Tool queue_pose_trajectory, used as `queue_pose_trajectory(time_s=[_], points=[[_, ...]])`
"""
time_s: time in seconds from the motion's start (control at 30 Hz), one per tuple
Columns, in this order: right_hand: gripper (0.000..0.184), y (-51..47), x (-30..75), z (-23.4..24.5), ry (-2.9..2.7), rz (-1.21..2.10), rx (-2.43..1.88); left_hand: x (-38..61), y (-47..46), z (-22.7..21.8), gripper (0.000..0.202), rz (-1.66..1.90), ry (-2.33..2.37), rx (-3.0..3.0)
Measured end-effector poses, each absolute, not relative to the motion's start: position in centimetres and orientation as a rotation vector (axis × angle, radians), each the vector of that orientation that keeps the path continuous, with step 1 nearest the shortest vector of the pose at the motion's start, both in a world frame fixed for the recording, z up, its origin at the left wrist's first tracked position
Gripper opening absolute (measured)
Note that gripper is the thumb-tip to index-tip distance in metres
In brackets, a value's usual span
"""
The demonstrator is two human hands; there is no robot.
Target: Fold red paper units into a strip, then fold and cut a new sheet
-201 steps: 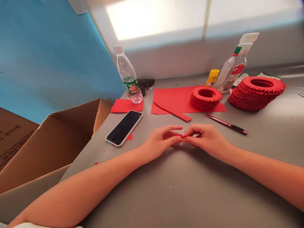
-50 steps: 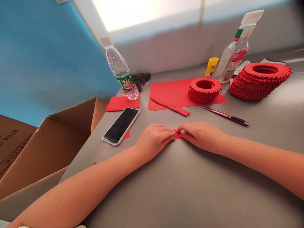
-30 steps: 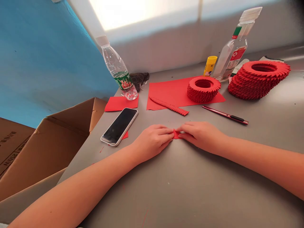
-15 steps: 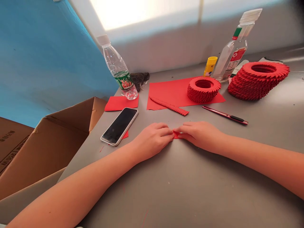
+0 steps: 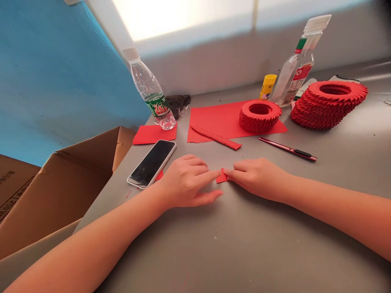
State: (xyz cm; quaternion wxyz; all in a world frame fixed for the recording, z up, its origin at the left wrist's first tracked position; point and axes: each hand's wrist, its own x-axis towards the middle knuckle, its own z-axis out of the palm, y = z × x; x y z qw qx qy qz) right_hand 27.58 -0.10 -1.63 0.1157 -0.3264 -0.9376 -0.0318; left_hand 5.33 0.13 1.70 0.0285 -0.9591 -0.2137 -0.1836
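A small folded red paper piece point(image 5: 221, 177) lies on the grey table point(image 5: 244, 244) between my two hands. My right hand point(image 5: 258, 179) presses it down with closed fingertips at its right edge. My left hand point(image 5: 186, 181) rests on the table just left of it, its fingers stretched out and its index fingertip touching the paper's left side. A strip of joined red folded pieces point(image 5: 215, 137) lies a little beyond my hands.
A phone point(image 5: 152, 162) lies face up at my left, over a red scrap. Behind are a water bottle point(image 5: 149, 91), red sheets point(image 5: 214, 118), two red paper rings point(image 5: 259, 116) point(image 5: 328, 103), a glue stick point(image 5: 267, 85), a clear bottle point(image 5: 295, 69) and a cutter point(image 5: 287, 148). An open cardboard box point(image 5: 70, 179) stands at the table's left edge.
My left hand has drawn back to the left and opened its fingers, uncovering more of the red piece. My right hand stays pressed on it. The camera has shifted slightly.
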Motion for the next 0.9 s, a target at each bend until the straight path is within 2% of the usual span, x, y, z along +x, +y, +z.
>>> queue_pose_trajectory(time_s=[0.1, 0.13, 0.23, 0.33, 0.5, 0.67, 0.77, 0.9], points=[[0.029, -0.3, 27.5, -1.6, -2.619, -0.055, -0.913, 5.7, 0.0, 0.7, 0.063, -0.714, -0.865, -3.152], [0.030, -0.4, 27.3, -1.4, -2.546, 0.013, -0.931, 6.0, -0.2, 0.4, 0.066, -0.765, -1.020, -3.211], [0.028, -0.7, 26.9, -0.9, -2.342, 0.280, -0.980, 6.8, -1.1, 0.1, 0.057, -1.049, -1.572, -3.254], [0.020, -0.8, 26.7, -0.4, -2.217, 0.554, -0.997, 7.4, -1.9, 0.4, 0.055, -1.333, -1.888, -3.327], [0.020, -0.5, 26.9, 0.2, -1.882, 1.164, -1.131, 7.8, -1.9, 1.0, 0.055, -1.669, -2.109, -3.360], [0.021, 0.1, 27.2, 0.2, -1.370, 1.731, -0.975, 7.8, -1.5, 1.2, 0.054, -1.844, -2.198, -3.244], [0.017, 0.2, 27.2, 0.0, -1.302, 1.864, -0.919, 7.6, -1.6, 1.1, 0.053, -1.847, -2.158, -3.259], [0.017, 0.0, 27.1, -0.2, -1.347, 1.841, -0.958, 7.6, -1.8, 1.0, 0.051, -1.847, -2.111, -3.283]])
